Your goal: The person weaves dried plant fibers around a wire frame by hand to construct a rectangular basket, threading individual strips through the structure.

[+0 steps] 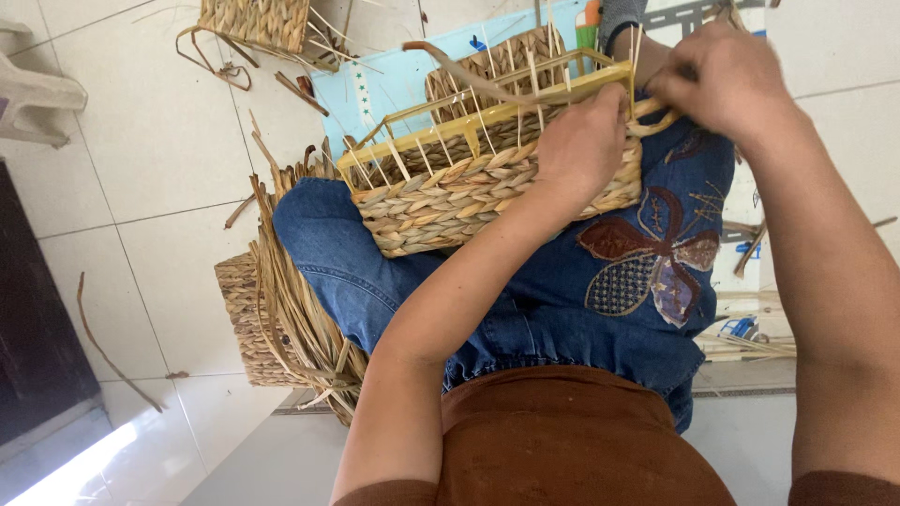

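Note:
A half-woven straw basket (441, 201) with a yellow wire frame (511, 108) rests on my lap, on blue jeans. My left hand (583, 141) presses against its woven side near the rim, fingers curled over the edge. My right hand (722, 80) is at the basket's right corner, pinching a flat straw strand (469, 80) that loops back over the open top. Thin upright stakes stick up along the rim.
A bundle of loose dry straw (291, 300) lies by my left knee, over a finished woven basket (246, 319). Another woven basket (255, 21) sits at the top. A blue mat (394, 80) lies under the work. White plastic chair (33, 89) at left, dark furniture (33, 319) below it.

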